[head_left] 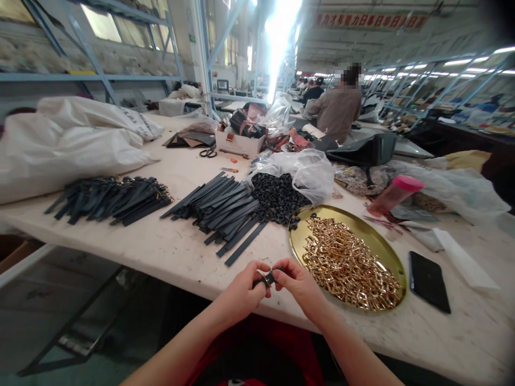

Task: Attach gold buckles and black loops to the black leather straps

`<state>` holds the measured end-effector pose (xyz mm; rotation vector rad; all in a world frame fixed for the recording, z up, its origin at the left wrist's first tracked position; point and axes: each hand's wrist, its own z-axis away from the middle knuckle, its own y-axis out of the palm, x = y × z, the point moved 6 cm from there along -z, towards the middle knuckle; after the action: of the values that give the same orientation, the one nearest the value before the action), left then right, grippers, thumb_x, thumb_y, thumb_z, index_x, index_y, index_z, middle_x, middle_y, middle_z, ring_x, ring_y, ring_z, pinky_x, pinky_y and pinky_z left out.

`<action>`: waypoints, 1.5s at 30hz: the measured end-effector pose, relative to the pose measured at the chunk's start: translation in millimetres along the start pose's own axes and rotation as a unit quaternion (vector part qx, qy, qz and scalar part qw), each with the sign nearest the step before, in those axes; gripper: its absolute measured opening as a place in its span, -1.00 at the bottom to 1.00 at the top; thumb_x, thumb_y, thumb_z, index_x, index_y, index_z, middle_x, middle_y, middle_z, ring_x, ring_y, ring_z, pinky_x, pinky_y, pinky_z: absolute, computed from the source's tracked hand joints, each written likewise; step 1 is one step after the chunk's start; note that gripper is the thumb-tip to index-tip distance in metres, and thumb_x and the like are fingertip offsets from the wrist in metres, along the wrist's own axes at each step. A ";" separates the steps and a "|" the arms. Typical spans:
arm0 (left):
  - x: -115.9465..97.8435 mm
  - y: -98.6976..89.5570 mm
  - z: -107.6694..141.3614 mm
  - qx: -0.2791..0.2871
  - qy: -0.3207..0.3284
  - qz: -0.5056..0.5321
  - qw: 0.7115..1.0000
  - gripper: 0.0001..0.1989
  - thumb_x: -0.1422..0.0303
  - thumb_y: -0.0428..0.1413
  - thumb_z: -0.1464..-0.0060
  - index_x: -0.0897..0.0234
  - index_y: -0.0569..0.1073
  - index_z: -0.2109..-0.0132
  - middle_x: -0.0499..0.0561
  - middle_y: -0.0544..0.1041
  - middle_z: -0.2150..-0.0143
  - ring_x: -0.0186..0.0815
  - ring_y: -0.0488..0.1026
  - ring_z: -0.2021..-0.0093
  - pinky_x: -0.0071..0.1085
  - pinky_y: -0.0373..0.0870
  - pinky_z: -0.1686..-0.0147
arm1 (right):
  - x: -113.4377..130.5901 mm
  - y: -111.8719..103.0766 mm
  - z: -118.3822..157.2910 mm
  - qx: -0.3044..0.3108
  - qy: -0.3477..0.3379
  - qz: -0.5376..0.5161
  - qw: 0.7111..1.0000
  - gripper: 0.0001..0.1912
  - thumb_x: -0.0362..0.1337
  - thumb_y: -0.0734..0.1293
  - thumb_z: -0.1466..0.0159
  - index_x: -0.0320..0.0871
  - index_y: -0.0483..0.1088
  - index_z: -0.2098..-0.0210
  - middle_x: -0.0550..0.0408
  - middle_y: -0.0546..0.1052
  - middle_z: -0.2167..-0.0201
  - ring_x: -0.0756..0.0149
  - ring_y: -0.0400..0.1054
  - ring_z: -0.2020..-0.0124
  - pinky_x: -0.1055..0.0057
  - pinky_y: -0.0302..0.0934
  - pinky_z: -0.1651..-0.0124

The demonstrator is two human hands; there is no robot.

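Observation:
At the table's near edge, my left hand and my right hand meet, both with fingers pinched on one short dark strap. A bit of gold metal, likely a buckle, shows on the strap between them; its details are too small to make out. Just right of my hands lies a round gold tray heaped with small gold buckles. Beyond my hands is a pile of flat dark straps. Small black loops spill from a clear plastic bag behind the tray.
Dark straps with gold buckles are piled at left, before a white sack. A phone and a pink-lidded jar lie at right. Scissors and a white box are farther back. Another person sits beyond.

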<state>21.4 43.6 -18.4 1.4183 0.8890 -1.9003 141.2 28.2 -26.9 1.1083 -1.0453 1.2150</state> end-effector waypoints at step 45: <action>18.3 9.4 43.2 0.051 -0.141 0.151 0.977 -0.72 0.23 0.14 0.11 0.38 0.38 0.31 -0.03 0.47 0.45 -0.52 0.16 0.59 -0.56 0.00 0.60 | -10.8 7.4 45.9 0.011 -0.035 0.179 0.983 -0.87 -0.23 0.18 -0.15 -0.14 0.28 0.37 0.25 0.26 0.62 0.45 0.13 0.58 0.50 0.03 0.52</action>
<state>-0.2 2.2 -28.7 1.2189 0.4203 -1.8708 132.4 -18.7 -29.4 1.0123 -1.3279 1.4805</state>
